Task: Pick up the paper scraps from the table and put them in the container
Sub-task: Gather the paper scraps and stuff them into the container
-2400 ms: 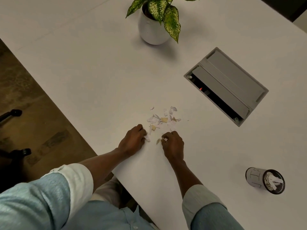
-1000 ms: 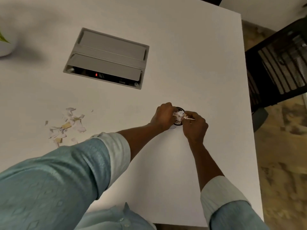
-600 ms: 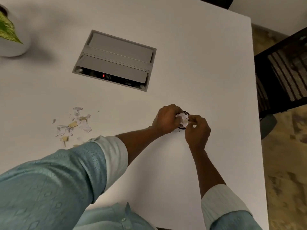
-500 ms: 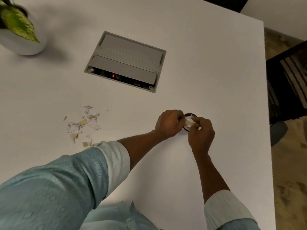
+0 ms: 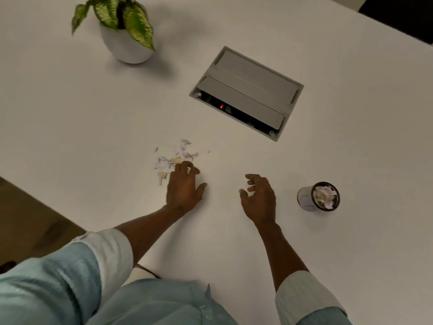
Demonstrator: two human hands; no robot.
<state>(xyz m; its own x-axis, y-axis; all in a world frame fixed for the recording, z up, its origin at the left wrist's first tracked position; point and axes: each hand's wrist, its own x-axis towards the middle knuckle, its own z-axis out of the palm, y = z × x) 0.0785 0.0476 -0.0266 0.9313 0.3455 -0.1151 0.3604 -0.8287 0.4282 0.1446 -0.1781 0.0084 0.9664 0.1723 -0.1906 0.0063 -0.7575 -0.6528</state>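
Observation:
A small pile of white and tan paper scraps [image 5: 174, 158] lies on the white table [image 5: 93, 113]. My left hand [image 5: 184, 186] rests at the pile's near right edge, fingers spread, the fingertips touching the nearest scraps and holding nothing. My right hand [image 5: 259, 198] hovers open between the pile and the container, fingers loosely curled and empty. The small round container [image 5: 304, 198], white-walled with a dark rim, stands to the right, filled with crumpled scraps [image 5: 324, 195].
A grey cable box [image 5: 248, 90] with a red light is set into the table behind the scraps. A potted plant in a white pot [image 5: 126, 43] stands at the far left. The table's near left edge [image 5: 54, 207] drops to a brown floor.
Both hands have left the container, where they were pushing scraps in, and moved left. The left hand now touches the pile; the right is open and empty beside it.

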